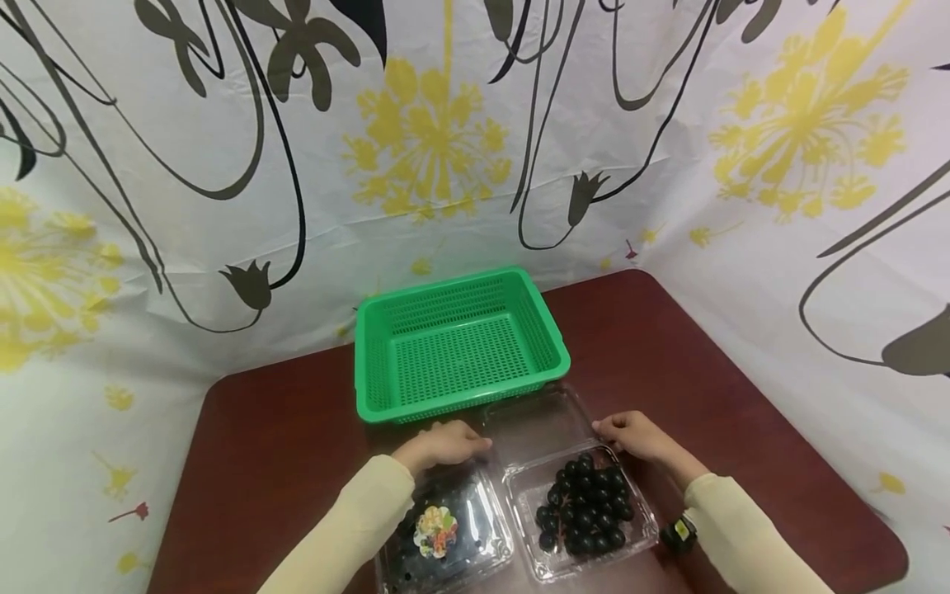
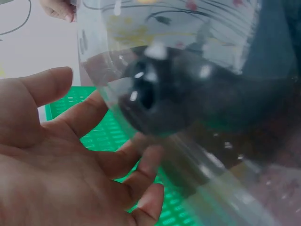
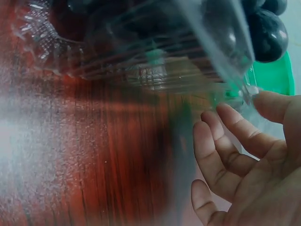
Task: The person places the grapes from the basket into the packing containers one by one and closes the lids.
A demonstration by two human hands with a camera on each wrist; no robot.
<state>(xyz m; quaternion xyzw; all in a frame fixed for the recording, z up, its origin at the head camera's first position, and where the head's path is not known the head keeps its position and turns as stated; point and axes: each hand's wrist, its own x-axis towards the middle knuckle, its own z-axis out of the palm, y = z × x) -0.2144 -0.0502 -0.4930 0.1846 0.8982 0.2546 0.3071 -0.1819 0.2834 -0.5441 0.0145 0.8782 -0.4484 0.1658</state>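
An open clear plastic box (image 1: 545, 569) holds a bunch of dark grapes (image 1: 586, 503); its clear lid (image 1: 534, 425) lies folded back, away from the person. At the lid's right edge, my right hand (image 1: 627, 433) pinches the plastic between thumb and fingertips, seen closer in the right wrist view. My left hand (image 1: 445, 444) is by the lid's left edge, above the far end of a second clear box (image 1: 475, 549) with a fruit sticker (image 1: 435, 532) and dark contents. In the left wrist view the left fingers (image 2: 84, 113) are loosely bent beside clear plastic, thumb apart from it.
A green perforated basket (image 1: 460, 346) with nothing in it stands behind the boxes, close to the patterned fabric wall (image 1: 460, 239). Dark red tabletop (image 1: 282, 462) extends left and right of the boxes. A dark watch-like device (image 1: 678, 535) is at the right wrist.
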